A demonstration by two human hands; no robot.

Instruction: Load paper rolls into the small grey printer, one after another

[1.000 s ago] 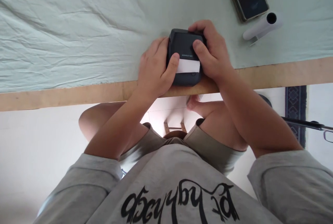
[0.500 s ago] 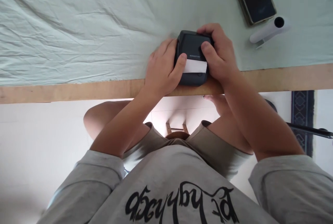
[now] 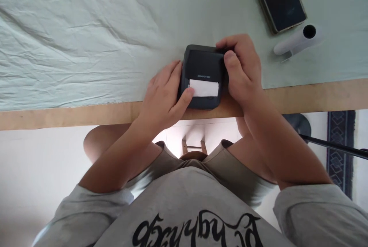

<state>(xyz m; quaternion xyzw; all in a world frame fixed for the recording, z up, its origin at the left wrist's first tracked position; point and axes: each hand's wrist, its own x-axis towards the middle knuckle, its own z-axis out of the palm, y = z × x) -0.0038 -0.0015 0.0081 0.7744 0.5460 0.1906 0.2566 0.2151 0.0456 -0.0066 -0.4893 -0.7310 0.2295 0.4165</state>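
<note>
Nearest, on the body side of the fingers: one gray shirt (image 3: pixel 189 201) with black lettering, and one pair of khaki shorts (image 3: pixel 244 174). Below the fingers, between the thighs, part of one wooden stool (image 3: pixel 194 155) shows. Bodyward and right of the right fingers: one black pole (image 3: pixel 333 145) and one dark patterned rug (image 3: pixel 340 143).

Next, just bodyward of both sets of fingers, the bare wooden edge of one tabletop (image 3: pixel 71 118) crosses the view.

Hands: two. Left hand (image 3: pixel 162 99): fingers lie close together along the left side of one black device (image 3: pixel 204 63); its thumb tip reaches over the top to the left end of one white strip (image 3: pixel 205 88). Right hand (image 3: pixel 244 71): fingers curl round the far right corner, thumb laid opposite on the right edge, pinching it. The device therefore sits between the two sets of fingers, at the tabletop's near edge. One line of small lettering lies just beyond the strip.

Beyond and right of the right fingers, apart from them: one white tubular object (image 3: pixel 297 42), with one dark round opening. Farther past the fingers, near the tube: one phone (image 3: pixel 280 2), screen dark. One pale green cloth (image 3: pixel 86 40) spreads under these, wrinkled left of the left fingers.
</note>
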